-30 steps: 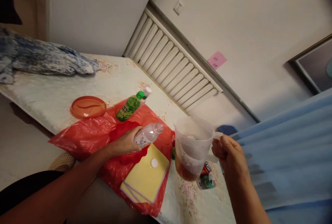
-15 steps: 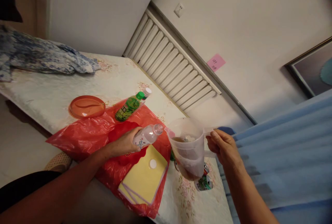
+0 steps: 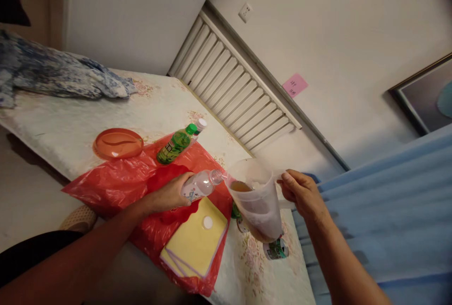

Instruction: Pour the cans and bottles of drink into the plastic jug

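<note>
My left hand (image 3: 172,196) is wrapped round a clear plastic bottle (image 3: 198,187), uncapped, its mouth leaning right. My right hand (image 3: 304,193) grips the handle of a translucent plastic jug (image 3: 260,208) holding brown liquid. The jug is tilted left, its spout at the bottle's mouth; the liquid lies close to the spout side. Whether any is flowing I cannot make out. Under the bottle lies a red scalloped piece (image 3: 158,180) on a red plastic bag (image 3: 122,182). A white cap (image 3: 207,222) rests on folded yellow cloths (image 3: 196,244) below the bottle.
A green-capped bottle (image 3: 176,144) and a white-capped bottle (image 3: 201,125) stand beyond my left hand, near an orange round lid or dish (image 3: 118,144). Cans (image 3: 276,250) sit behind the jug. A radiator (image 3: 233,79) lines the wall; a blue curtain (image 3: 391,206) hangs right.
My right hand has tipped the jug further left, bringing its spout to the bottle's mouth. The brown liquid has shifted toward the spout. My left hand and bottle have barely moved.
</note>
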Demonstrator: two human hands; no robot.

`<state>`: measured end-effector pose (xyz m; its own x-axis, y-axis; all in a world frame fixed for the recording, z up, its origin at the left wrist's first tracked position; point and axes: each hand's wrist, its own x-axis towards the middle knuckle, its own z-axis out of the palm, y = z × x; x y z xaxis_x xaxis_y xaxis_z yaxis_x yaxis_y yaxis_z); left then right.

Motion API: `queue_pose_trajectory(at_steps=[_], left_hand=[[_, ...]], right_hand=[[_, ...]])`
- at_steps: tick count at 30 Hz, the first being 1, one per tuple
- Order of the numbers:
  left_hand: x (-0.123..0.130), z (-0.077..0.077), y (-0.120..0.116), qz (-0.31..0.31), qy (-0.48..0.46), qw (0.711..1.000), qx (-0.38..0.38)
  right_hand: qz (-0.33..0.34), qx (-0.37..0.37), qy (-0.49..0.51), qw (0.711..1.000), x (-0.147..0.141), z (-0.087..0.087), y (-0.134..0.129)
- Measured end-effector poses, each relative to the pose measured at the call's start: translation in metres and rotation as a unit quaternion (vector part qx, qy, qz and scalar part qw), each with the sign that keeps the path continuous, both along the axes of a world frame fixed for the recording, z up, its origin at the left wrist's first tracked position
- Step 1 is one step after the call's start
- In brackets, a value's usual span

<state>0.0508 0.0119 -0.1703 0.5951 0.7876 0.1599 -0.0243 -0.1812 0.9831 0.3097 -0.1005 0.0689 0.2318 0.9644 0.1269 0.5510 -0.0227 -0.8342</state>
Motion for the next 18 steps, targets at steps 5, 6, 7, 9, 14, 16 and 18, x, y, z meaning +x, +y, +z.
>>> queue_pose_trajectory(at_steps=[5,6,7,9,14,16,18], left_hand=[[0.0014,-0.0021,0.0005,0.010,-0.008,1.000,0.010],[0.0014,-0.0020,0.0005,0.010,-0.005,1.000,0.008],[0.0012,-0.0017,0.0004,0.008,0.002,1.000,0.006],[0.0005,-0.0010,0.0002,0.005,0.015,1.000,0.003],[-0.0010,-0.0003,0.0003,0.000,0.015,1.000,0.010],[-0.0013,-0.0004,0.0007,-0.001,0.016,1.000,0.009],[-0.0014,-0.0005,0.0011,0.000,0.018,1.000,0.012]], right_hand=[[0.010,-0.010,-0.029,0.999,0.0025,0.0015,0.0032],[0.012,-0.013,-0.036,0.999,0.0035,0.0019,0.0036],[0.014,-0.016,-0.044,0.999,0.0042,0.0025,0.0039],[0.018,-0.021,-0.060,0.998,0.0045,0.0037,0.0044],[0.021,-0.030,-0.077,0.996,0.0003,0.0068,0.0065],[0.018,-0.033,-0.085,0.996,-0.0011,0.0078,0.0078],[0.016,-0.037,-0.098,0.994,-0.0012,0.0088,0.0091]])
